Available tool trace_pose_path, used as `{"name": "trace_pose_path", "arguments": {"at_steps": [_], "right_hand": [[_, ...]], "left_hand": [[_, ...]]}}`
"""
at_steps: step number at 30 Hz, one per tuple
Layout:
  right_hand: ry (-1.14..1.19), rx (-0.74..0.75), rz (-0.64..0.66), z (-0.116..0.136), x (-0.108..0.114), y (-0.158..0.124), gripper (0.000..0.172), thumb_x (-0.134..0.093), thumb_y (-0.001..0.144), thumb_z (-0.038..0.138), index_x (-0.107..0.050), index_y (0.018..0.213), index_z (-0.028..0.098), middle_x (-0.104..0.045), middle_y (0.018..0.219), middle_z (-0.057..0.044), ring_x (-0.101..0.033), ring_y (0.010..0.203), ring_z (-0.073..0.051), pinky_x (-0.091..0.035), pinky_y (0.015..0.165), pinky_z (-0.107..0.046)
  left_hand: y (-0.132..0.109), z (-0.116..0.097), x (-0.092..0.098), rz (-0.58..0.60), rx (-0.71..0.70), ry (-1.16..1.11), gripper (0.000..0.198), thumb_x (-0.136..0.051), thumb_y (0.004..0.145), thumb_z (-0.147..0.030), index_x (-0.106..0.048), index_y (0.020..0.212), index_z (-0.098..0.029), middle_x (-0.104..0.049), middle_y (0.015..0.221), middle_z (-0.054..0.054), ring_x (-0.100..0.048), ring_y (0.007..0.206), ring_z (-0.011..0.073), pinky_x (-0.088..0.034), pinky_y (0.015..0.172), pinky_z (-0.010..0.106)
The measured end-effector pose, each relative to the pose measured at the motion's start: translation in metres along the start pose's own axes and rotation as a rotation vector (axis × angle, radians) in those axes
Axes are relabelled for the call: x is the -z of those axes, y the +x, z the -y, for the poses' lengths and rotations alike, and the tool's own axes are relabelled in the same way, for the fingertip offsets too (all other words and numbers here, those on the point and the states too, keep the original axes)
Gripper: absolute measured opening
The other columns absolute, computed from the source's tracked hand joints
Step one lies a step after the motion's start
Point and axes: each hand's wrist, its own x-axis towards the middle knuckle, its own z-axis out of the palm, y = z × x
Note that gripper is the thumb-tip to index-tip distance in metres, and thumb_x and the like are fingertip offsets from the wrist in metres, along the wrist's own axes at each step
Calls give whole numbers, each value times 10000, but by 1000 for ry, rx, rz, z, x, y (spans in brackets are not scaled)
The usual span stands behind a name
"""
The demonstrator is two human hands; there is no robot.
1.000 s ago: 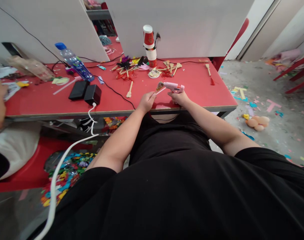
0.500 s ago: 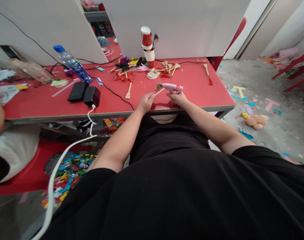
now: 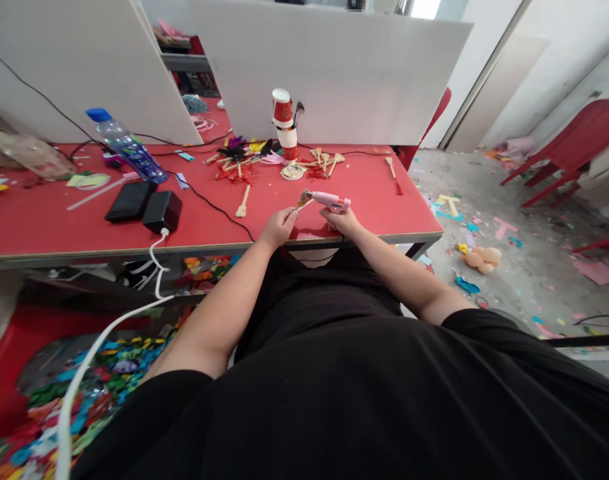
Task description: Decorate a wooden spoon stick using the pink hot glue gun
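Near the front edge of the red table point(image 3: 379, 217), my left hand point(image 3: 279, 227) is closed around a thin light wooden stick point(image 3: 304, 199) with a wider brownish head. My right hand point(image 3: 341, 221) grips a pink glue gun point(image 3: 333, 202), its nozzle pointing left at the stick's head. Whether the nozzle touches it I cannot tell. A similar wooden stick point(image 3: 243, 202) lies to the left of my hands. Behind them is a small round dish point(image 3: 293, 171) with pale bits in it.
Stacked paper cups point(image 3: 283, 110) stand behind the dish, beside a pile of feathers and sticks point(image 3: 239, 160). Leftward are a blue-capped bottle point(image 3: 129, 147) and black boxes point(image 3: 163, 212) with a white cable point(image 3: 114, 323). Colourful scraps point(image 3: 109, 373) fill the floor at left.
The whole view has tilted up and swung right, so the table appears lower and further left. Both hands keep the stick and glue gun close together, with little visible change between them.
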Motion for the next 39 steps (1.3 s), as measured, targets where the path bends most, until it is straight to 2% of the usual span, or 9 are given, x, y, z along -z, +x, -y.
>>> {"name": "trace_pose_path", "arguments": {"at_steps": [5, 11, 18, 25, 28, 33, 39], "right_hand": [[-35, 19, -23, 5, -2, -3, 355, -848, 900, 444, -571, 777, 259, -482, 505, 52, -451, 500, -129, -423, 479, -266], [-25, 8, -6, 6, -1, -3, 338, -842, 916, 439, -586, 793, 257, -492, 514, 52, -474, 503, -137, -480, 511, -285], [22, 34, -16, 3, -3, -5, 385, -917, 870, 477, -602, 825, 260, -517, 566, 48, -515, 537, -146, -471, 535, -291], [76, 153, 27, -3, -4, -4, 275, -885, 879, 408, -673, 880, 232, -554, 598, 37, -519, 551, -139, -449, 520, -278], [70, 134, 23, -1, -4, -4, 223, -856, 890, 384, -690, 902, 235, -542, 572, 43, -512, 529, -145, -437, 505, -277], [86, 118, 13, 1, -4, -6, 279, -873, 868, 400, -644, 842, 243, -538, 569, 50, -487, 531, -121, -410, 509, -248], [43, 105, -12, 0, -2, -8, 316, -879, 833, 478, -670, 886, 247, -534, 541, 55, -485, 527, -135, -418, 519, -264]], "left_hand": [[1, -3, -1, -22, 6, 13, 418, -596, 1053, -579, -574, 793, -253, -526, 687, 8, -498, 696, 210, -350, 702, 367], [1, -2, -1, -33, 17, 22, 408, -602, 1067, -523, -549, 766, -252, -497, 672, -4, -479, 672, 199, -350, 703, 366], [-2, -1, 2, -13, 30, 68, 439, -577, 1095, -584, -559, 813, -249, -503, 703, -4, -489, 701, 197, -368, 718, 361], [-5, -2, 7, 4, 8, 133, 508, -509, 1099, -684, -512, 819, -260, -497, 731, 0, -499, 730, 205, -393, 751, 374], [-4, -2, 8, 5, 4, 136, 519, -514, 1082, -712, -536, 827, -260, -504, 709, 1, -508, 713, 211, -389, 733, 377], [-3, -1, 6, -8, -7, 124, 506, -559, 1061, -709, -552, 822, -263, -527, 703, 6, -537, 719, 217, -395, 719, 371], [-2, -2, 2, -31, -14, 105, 439, -576, 1060, -623, -574, 812, -260, -540, 684, 6, -542, 686, 213, -398, 697, 361]]}}
